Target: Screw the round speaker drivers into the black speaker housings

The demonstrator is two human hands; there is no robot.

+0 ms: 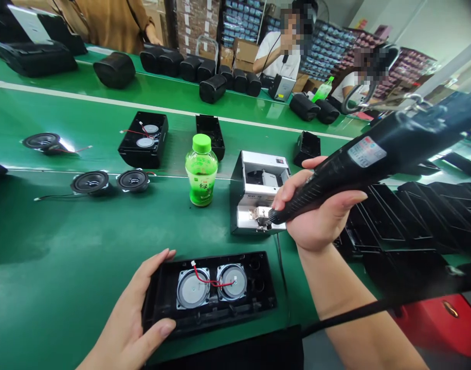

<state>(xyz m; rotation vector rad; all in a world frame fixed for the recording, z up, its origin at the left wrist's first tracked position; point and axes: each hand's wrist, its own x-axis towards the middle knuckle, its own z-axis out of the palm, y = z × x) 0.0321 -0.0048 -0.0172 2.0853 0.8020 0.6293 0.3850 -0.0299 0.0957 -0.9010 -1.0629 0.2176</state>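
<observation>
Left hand [129,311]: clasped round the left end of the box, thumb along the near edge, fingertips over the far left corner.

Black box [164,295]: hollow side up, held by left hand only. Long axis crosswise, from left palm toward right forearm — right end slightly farther off, stopping short of that arm. Flat or slightly lifted, cannot tell.

Two speakers [193,290], inside box: backs up, side by side along the same axis. Red wire [209,282] across both, white plug [193,263] near the far edge.

Right hand [316,221]: wrapped round a power screwdriver [336,172], above and beyond the box's right end. Tip slanting down leftward to the metal slot of the machine, away from box and speakers — contact or slight gap, cannot tell.

Silver-fronted machine [237,192]: standing just left of right hand, beyond box.

Green bottle [201,177]: upright, left of machine, between both hands and farther off.

Loose speakers [91,182]: beyond left hand, on the green table [85,241].

Black cases [401,216]: ranked to the right of right hand.

Second speaker box [143,146]: far beyond left hand.

Farthest: co-workers [277,51] across the table, stacked cartons [199,28] behind.
</observation>
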